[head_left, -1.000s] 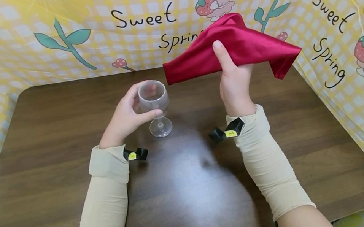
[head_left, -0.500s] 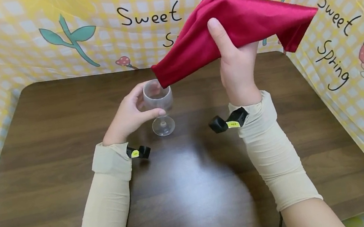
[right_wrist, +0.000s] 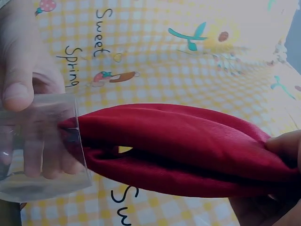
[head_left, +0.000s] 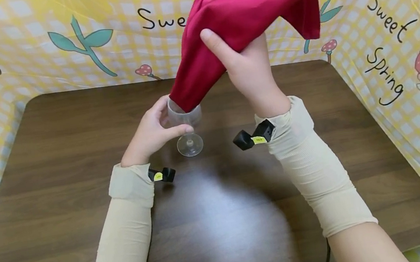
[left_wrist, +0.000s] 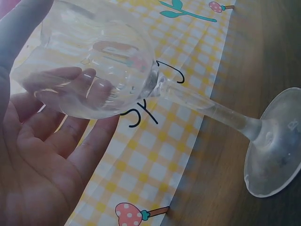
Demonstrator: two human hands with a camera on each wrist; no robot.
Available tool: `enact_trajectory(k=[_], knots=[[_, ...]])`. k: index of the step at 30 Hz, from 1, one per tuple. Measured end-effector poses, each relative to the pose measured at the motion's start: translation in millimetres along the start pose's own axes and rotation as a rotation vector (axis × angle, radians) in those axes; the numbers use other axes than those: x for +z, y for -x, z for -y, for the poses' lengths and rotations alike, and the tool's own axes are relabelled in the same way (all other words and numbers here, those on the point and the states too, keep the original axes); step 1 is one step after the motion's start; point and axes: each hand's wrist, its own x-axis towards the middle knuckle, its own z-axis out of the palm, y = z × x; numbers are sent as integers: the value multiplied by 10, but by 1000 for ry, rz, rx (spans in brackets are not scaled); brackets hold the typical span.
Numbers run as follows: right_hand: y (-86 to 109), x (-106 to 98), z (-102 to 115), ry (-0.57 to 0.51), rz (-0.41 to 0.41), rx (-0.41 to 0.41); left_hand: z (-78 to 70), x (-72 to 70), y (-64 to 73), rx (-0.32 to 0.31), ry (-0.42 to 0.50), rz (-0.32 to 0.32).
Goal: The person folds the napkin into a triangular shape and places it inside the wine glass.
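My left hand (head_left: 151,133) grips a clear stemmed wine glass (head_left: 190,142) by its bowl, thumb in front and fingers behind. In the left wrist view the bowl, stem and round foot of the glass (left_wrist: 207,106) all show. My right hand (head_left: 247,66) holds a folded dark red satin cloth (head_left: 216,28), thumb across the front and the other fingers hidden behind it. The cloth slants down leftward, and its lower end is just inside the mouth of the glass. In the right wrist view the tip of the red cloth (right_wrist: 164,146) shows through the glass wall.
A brown wooden table (head_left: 55,133) with rounded corners lies under both hands. Yellow checked fabric (head_left: 120,54) with printed drawings and lettering hangs behind it and along the sides. A black cable (head_left: 326,257) runs below the right forearm.
My right hand first rose, then swung left, tilting the red cloth steeper and bringing its lower end down into the glass. My left hand keeps its grip on the glass, nearly still.
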Motion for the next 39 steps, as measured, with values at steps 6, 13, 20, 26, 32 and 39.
enact_trajectory(k=[6,13,20,26,32,39], knots=[[-30,75,6,160,87,16,9,0,-14,2,2,7],[-43,123,-2,299,118,60,19,-7,-11,13,-13,5],[-196,125,-103,571,167,92,35,-20,15,7,-19,11],[-232,247,-97,813,227,-6,12,-45,10,41,-44,16],[-204,330,-190,804,286,-192,-21,-70,6,36,-111,1],[-222,275,-343,777,172,-72,-14,-44,2,31,-97,12]])
